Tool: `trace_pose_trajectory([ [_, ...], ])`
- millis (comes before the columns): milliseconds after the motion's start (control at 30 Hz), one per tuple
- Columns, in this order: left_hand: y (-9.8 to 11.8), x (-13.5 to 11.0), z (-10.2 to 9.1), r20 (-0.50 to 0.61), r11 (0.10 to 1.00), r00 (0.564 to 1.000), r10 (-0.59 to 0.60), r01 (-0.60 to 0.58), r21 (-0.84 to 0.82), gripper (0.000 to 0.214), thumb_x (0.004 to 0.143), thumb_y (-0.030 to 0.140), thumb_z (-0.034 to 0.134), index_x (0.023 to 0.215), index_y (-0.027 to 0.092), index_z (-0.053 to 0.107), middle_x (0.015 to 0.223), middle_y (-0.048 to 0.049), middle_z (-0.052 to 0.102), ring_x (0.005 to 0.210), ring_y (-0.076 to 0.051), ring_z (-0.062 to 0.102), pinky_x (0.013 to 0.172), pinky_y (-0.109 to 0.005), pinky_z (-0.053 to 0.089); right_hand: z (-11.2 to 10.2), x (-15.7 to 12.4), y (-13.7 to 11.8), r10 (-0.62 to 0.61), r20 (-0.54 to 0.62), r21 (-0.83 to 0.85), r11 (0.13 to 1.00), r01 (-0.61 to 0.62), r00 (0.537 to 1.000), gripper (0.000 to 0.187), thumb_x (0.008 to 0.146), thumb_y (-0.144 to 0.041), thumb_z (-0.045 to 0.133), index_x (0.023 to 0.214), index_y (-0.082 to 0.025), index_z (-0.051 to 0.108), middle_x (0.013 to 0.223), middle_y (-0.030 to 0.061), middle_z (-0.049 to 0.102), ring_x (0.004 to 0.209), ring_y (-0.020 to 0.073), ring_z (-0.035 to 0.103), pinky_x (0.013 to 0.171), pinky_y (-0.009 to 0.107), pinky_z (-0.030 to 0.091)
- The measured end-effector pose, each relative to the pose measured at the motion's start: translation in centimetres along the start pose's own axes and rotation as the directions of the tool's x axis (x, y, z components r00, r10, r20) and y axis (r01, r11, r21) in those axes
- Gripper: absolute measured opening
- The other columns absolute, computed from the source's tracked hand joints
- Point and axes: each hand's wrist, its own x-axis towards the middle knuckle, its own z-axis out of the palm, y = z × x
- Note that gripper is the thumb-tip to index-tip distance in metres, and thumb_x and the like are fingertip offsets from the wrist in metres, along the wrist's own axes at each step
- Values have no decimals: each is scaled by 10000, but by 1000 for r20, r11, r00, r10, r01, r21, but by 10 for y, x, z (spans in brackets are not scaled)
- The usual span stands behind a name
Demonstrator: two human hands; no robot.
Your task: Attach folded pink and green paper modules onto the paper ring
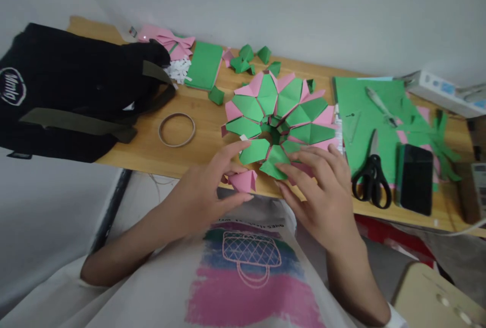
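Observation:
A round folded-paper flower (289, 96) lies near the front edge of the table, with green petals, pink tips and a hole in its middle. My left hand (212, 186) is at its near left side. Between the thumb and fingers of that hand is a pink folded paper piece (243, 181), while the index fingertip reaches a green petal. My right hand (322, 191) grips the flower's near right rim, fingers on top and thumb at the lower edge. Part of the rim is hidden beneath those fingers.
Loose green folded pieces (243, 59) lie behind the flower. To the left are a tape ring (176, 129), green paper stack (205, 65) and black bag (76, 90). On the right, black-handled scissors (372, 178) and a phone (415, 178) lie by a green sheet (351, 100).

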Motion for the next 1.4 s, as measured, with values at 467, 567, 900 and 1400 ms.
trace_pose_trajectory([
  [467, 25, 13, -7, -51, 998, 997, -59, 60, 11, 662, 807, 461, 733, 1392, 318, 455, 1213, -33, 685, 926, -228, 721, 574, -252, 546, 0, 12, 9, 27, -70, 247, 969, -9, 997, 132, 847, -102, 655, 939, -197, 666, 882, 38, 724, 859, 196, 671, 868, 438, 483],
  [567, 25, 18, -8, -26, 997, 998, -57, 58, 46, 689, 806, 460, 732, 1409, 311, 434, 1184, -29, 695, 833, -206, 717, 567, -250, 543, -1, 15, 10, 45, -76, 270, 963, -23, 996, 125, 845, -101, 654, 936, -185, 673, 870, 43, 726, 818, 190, 672, 835, 425, 490],
  [900, 23, 21, -11, 84, 991, 989, -122, 117, 59, 802, 758, 398, 779, 1444, 368, 364, 1012, 11, 738, 901, -233, 718, 677, -262, 566, -1, 16, 10, 71, -92, 302, 952, -41, 993, 113, 836, -90, 658, 916, -167, 679, 854, 57, 728, 786, 193, 660, 797, 421, 492],
  [1400, 25, 24, -1, -32, 985, 985, -170, 169, -24, 779, 735, 420, 799, 1404, 348, 407, 910, 25, 740, 789, -202, 716, 713, -286, 570, -1, 14, 10, 12, -86, 272, 962, 12, 996, 94, 857, -115, 654, 919, -185, 654, 870, 38, 730, 795, 174, 659, 805, 394, 484],
])
